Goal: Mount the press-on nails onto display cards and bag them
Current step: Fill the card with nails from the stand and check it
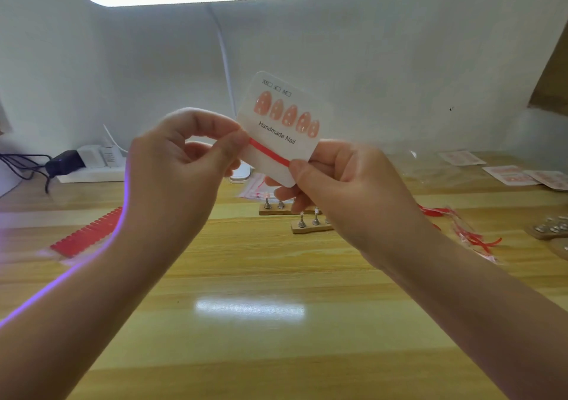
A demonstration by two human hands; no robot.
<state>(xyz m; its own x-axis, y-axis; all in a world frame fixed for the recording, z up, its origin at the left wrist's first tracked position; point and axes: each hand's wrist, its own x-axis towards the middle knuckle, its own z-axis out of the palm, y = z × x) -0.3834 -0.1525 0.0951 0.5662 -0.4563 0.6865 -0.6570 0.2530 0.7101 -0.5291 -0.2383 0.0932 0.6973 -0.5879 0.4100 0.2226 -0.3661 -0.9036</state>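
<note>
I hold a white display card up above the table, tilted, printed "Handmade Nail". A row of several pink press-on nails sits on its upper half. A red strip runs across its lower half. My left hand pinches the strip's left end at the card's edge with thumb and forefinger. My right hand grips the card's lower right corner, thumb on the strip's right end.
Two wooden nail stands with metal pegs stand mid-table behind my hands. A red sheet of nail tips lies left, bagged cards and red strips right. A power strip and lamp base sit at the back.
</note>
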